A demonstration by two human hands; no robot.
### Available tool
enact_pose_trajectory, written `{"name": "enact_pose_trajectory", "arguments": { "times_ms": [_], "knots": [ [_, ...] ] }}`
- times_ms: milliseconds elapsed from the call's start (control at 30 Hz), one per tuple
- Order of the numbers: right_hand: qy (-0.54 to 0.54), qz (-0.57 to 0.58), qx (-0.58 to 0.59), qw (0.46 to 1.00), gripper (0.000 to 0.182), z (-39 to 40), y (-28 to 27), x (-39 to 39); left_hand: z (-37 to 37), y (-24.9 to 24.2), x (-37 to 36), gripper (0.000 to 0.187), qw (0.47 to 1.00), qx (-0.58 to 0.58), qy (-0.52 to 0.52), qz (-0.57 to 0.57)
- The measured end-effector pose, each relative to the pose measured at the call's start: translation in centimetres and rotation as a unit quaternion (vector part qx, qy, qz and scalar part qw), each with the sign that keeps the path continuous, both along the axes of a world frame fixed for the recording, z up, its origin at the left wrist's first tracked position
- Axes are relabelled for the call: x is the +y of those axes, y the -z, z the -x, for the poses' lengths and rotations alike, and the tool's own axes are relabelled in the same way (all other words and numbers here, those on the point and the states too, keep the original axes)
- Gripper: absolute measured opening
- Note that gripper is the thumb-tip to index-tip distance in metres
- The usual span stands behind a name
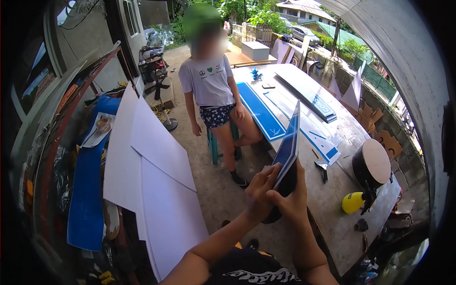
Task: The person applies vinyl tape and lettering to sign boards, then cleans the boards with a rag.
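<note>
I hold a blue sign panel [290, 143] with a white border, tilted up and seen almost edge-on, over the table's near-left edge. My left hand [260, 192] grips its lower left side with bent fingers. On the opposite side, my right hand [295, 195] is closed around the lower edge, thumb toward the left hand. To the right, a black-handled scraper [325, 175] lies on the table [335, 204]. Beyond the panel are a blue panel with a white border [261, 111] and a white strip with blue parts [327, 149].
A person [207, 88] stands by a green stool [213, 145] at the table's left side. A yellow spray bottle [352, 203] and a round drum-like object [375, 161] stand on the right. Stacked panels [304, 92] lie farther back. Large white sheets [164, 209] lean at left.
</note>
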State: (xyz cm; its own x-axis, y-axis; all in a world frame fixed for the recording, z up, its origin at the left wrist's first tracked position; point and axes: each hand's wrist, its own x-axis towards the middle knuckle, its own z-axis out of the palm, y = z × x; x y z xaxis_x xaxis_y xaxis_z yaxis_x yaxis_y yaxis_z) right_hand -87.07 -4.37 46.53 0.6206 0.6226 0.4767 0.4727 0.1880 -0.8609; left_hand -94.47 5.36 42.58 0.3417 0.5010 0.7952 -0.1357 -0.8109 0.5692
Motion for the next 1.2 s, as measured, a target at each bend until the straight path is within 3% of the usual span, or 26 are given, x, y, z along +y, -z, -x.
{"name": "enact_pose_trajectory", "arguments": {
  "times_ms": [67,167,300,367,433,500,600,633,733,833,933,1067,1200],
  "knots": [
    [0.061,0.061,-0.026,0.996,0.091,0.0,-0.5,0.0,-0.3,0.8,-0.8,0.054,0.998,0.029,0.045,0.036],
    [0.081,0.044,0.039,0.995,0.059,-0.6,-0.9,0.5,0.0,-0.1,-1.1,0.069,0.993,0.075,0.093,0.024],
    [0.138,0.023,0.043,0.989,0.025,-3.3,-0.8,0.9,0.5,0.1,1.0,0.078,0.965,0.147,0.208,0.062],
    [0.102,0.020,0.023,0.994,0.025,-5.3,-0.3,1.3,0.8,0.6,3.9,0.082,0.958,0.156,0.228,0.081],
    [0.072,0.039,0.016,0.997,0.030,-7.2,-0.4,1.7,-0.2,2.7,8.4,0.082,0.961,0.052,0.178,0.206],
    [0.055,0.040,0.041,0.997,0.033,-8.1,-0.9,2.7,-1.1,5.1,14.1,0.090,0.960,0.027,0.091,0.263],
    [-0.005,0.020,0.072,0.997,0.038,-10.3,-1.1,4.3,-3.0,5.1,19.1,0.102,0.864,-0.007,0.344,0.367],
    [-0.028,0.015,0.078,0.996,0.039,-11.1,-1.1,4.9,-2.4,3.3,19.2,0.084,0.802,0.010,0.409,0.436],
    [-0.053,-0.004,0.072,0.996,0.041,-12.8,-2.0,7.2,-3.1,5.8,21.7,0.038,0.770,0.104,0.478,0.410],
    [-0.034,0.004,0.087,0.996,0.052,-14.7,-2.7,8.8,-4.4,6.7,21.5,0.018,0.750,0.049,0.480,0.452],
    [0.031,-0.003,0.072,0.997,0.069,-17.5,-1.9,10.9,-5.7,6.6,21.5,0.016,0.732,-0.010,0.490,0.474],
    [0.179,-0.089,0.120,0.972,0.086,-19.0,-0.5,10.9,-5.8,3.8,21.7,0.016,0.752,-0.004,0.436,0.494],
    [0.222,-0.243,0.224,0.917,0.073,-18.4,-1.1,8.2,-6.2,3.2,22.4,0.016,0.822,-0.004,0.357,0.443]
  ]
}}
